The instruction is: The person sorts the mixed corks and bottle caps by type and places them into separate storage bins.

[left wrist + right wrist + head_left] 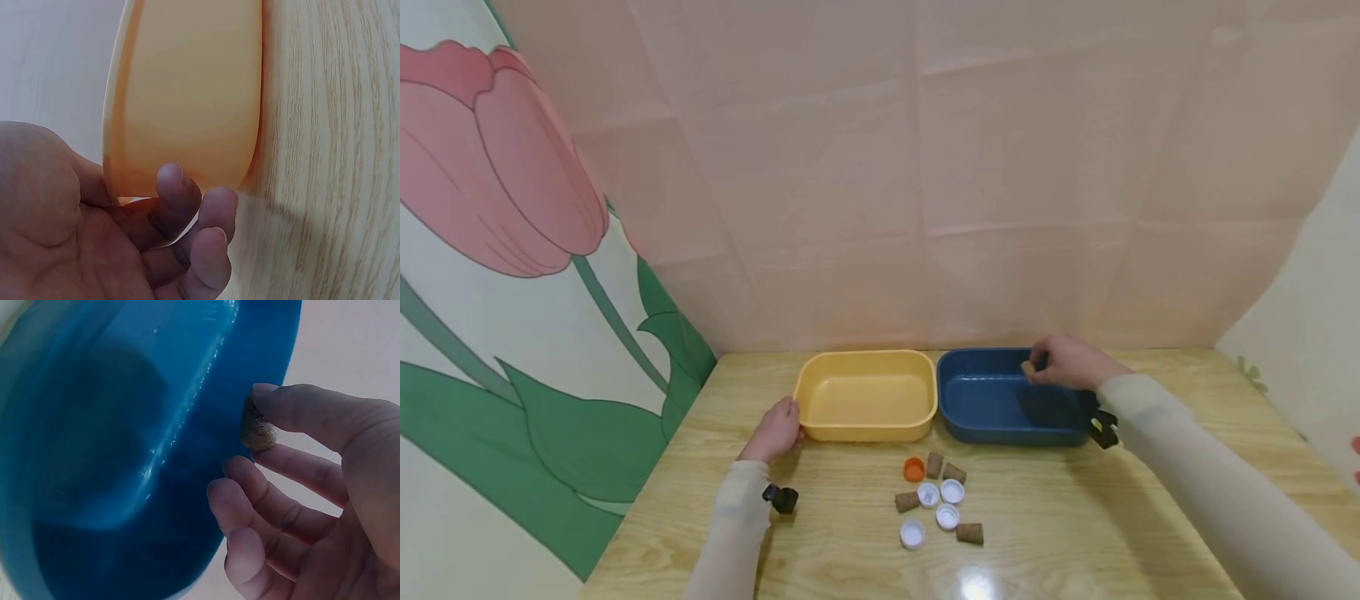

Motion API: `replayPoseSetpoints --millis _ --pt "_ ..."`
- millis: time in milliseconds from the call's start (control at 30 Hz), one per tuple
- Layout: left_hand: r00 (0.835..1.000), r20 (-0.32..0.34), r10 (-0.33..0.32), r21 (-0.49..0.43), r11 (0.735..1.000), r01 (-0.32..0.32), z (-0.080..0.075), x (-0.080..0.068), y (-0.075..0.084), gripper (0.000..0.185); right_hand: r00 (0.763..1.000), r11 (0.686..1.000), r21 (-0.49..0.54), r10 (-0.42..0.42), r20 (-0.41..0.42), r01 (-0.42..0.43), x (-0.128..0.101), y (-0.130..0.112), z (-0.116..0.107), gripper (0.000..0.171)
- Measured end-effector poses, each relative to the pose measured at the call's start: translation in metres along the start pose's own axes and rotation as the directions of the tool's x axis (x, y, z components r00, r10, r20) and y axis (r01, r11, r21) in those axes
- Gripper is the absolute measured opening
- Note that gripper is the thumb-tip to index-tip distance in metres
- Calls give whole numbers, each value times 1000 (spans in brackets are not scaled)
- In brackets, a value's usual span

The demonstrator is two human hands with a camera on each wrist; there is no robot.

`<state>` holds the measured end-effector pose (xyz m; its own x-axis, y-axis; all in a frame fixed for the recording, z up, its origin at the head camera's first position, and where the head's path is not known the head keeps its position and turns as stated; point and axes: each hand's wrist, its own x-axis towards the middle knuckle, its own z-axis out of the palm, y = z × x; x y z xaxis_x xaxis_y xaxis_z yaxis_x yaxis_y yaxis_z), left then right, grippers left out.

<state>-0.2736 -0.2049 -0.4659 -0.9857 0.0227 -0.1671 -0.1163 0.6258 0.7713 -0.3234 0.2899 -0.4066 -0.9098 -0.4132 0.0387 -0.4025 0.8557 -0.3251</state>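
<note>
the cork (pixel 257 430) is mostly covered by the fingertips of the right hand (pixel 1070 362); in the head view it is too small to tell apart. the blue tub (pixel 125 456) runs off the right wrist picture's edges. the left hand (pixel 94 237) hides the yellow tub's (pixel 187 94) near corner, and the tub's top is cut off.

The wooden table (pixel 1150 517) carries a yellow tub (pixel 865 397), a blue tub (pixel 992 404), corks (pixel 934 465) and caps (pixel 912 533).
</note>
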Motion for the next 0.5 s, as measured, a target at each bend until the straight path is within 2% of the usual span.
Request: replayPoseSetpoints --millis 133,400,500 --pt "1000 8 3 2 1000 -3 0 -1 2 35 1000 1000 -11 -3 9 3 3 1 1 29" --pt "1000 21 11 -10 1000 -11 -1 -1 1 34 999 999 -35 14 32 -13 5 4 6 19" --pt "1000 21 9 -15 1000 -9 -1 -1 1 35 999 1000 -10 19 46 -18 4 4 7 21"
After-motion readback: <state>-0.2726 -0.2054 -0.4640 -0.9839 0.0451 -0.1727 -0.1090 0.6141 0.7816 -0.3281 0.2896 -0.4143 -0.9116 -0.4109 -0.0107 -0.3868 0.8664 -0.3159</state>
